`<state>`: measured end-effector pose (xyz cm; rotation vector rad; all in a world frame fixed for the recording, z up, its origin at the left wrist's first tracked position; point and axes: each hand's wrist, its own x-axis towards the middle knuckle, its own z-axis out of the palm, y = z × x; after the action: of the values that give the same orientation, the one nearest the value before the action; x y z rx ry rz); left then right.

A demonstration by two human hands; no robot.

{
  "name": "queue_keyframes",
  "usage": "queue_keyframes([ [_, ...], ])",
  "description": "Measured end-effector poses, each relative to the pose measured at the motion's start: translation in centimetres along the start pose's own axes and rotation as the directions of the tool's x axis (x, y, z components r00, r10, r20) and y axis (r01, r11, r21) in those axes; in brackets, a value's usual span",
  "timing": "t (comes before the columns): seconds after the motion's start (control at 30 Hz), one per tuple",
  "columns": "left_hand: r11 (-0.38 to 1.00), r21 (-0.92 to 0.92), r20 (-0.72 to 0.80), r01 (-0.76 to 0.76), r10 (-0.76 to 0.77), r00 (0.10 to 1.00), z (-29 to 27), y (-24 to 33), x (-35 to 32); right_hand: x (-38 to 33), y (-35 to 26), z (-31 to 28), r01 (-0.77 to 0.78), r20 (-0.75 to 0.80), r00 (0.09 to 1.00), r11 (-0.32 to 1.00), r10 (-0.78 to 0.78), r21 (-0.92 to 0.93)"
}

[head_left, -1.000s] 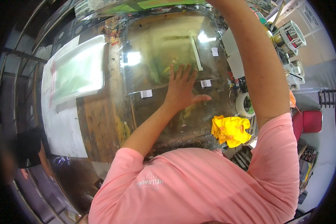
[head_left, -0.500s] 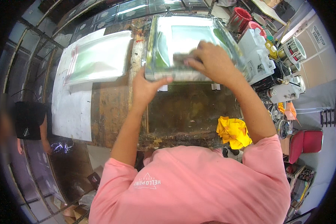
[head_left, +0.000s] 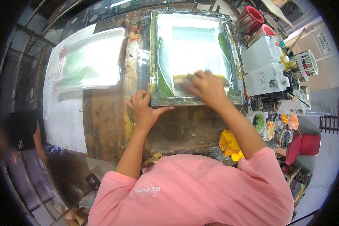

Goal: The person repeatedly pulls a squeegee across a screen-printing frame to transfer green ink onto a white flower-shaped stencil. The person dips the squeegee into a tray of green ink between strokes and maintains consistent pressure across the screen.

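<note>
A screen-printing frame (head_left: 196,101) with a stained, worn border lies on the workbench. Its mesh (head_left: 194,41) shows a pale blue-white rectangle edged with white and green. My right hand (head_left: 207,86), smeared by motion, is closed around a squeegee (head_left: 179,78) held crosswise over the near part of the mesh. At the frame's near left corner rests my left hand (head_left: 143,109). Its thumb lies along the near edge and its index finger points up the left side, with the fingers apart.
Left of the frame, clear plastic sheets (head_left: 90,60) lie on white paper (head_left: 64,120). White jugs (head_left: 261,56), red paint buckets (head_left: 249,19) and cans crowd the right side. A yellow cloth (head_left: 229,145) sits by my right forearm. A person in black (head_left: 25,130) stands at far left.
The squeegee, in my right hand, sits lower in the picture. The frame's near edge now appears lower and sharper, covering the white tabs seen before. My left hand stays at its corner.
</note>
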<state>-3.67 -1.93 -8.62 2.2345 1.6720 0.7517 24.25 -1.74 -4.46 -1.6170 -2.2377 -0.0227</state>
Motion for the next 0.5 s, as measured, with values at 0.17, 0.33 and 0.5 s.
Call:
queue_keyframes([
  [0.17,0.999,0.002,-0.025,-0.032,0.032,0.999,-0.3,0.0,0.1,11.2,7.5,2.8,-0.029,-0.034,0.999,0.987,0.024,-0.16],
  [0.33,0.994,0.006,-0.118,-0.106,0.106,0.987,-0.4,0.1,0.3,20.5,13.7,-0.3,-0.062,0.258,0.965,0.997,0.049,0.04],
  [0.5,0.989,-0.137,-0.024,-0.059,0.056,0.998,-0.6,0.1,0.3,22.4,15.8,1.7,-0.048,0.045,0.998,0.999,0.049,-0.016],
])
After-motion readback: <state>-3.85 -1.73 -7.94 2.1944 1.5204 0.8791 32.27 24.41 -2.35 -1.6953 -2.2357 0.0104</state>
